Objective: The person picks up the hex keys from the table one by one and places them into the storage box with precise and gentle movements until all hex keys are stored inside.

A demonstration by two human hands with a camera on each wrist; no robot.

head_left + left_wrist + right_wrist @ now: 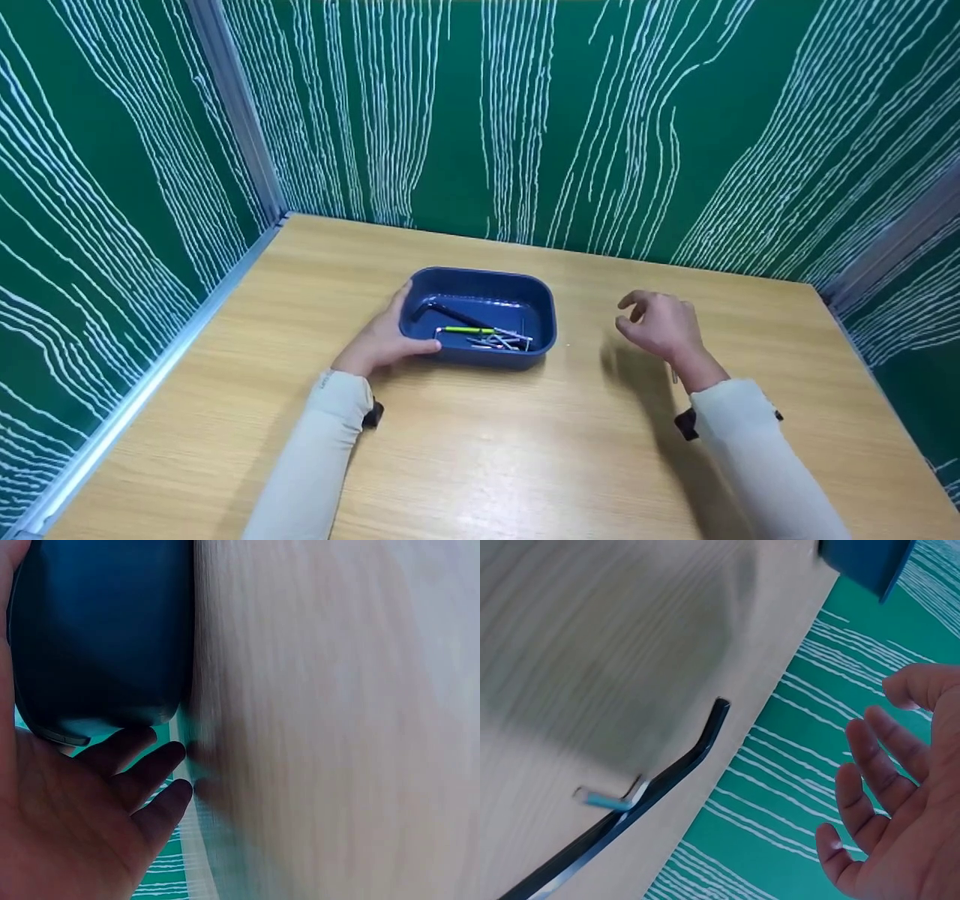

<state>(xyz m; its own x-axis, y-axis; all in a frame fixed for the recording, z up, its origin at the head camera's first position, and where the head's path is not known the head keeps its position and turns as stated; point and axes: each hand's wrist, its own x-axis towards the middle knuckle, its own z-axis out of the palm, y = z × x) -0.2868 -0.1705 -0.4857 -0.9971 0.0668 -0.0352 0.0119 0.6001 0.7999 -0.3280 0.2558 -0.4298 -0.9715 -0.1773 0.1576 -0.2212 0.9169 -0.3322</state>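
At the left end of a dark blue plastic tub (480, 358), my left hand (386, 335) holds the tub with its thumb at the near rim and fingers along the outer wall. Inside lie several L-shaped hex keys: a long black hex key (457, 313), a yellow-green hex key (466, 330) and a cluster of silver ones. To the right, my right hand (660, 326) hovers above the table with loosely bent fingers and nothing in them. Below its wrist, a black hex key (671, 776) and a small silver hex key (615, 801) show in the right wrist view.
The light wooden table (480, 450) carries the tub near its back half. Green panels with wavy white lines (450, 112) stand around the back and sides, with a metal post (240, 112) at the back left corner.
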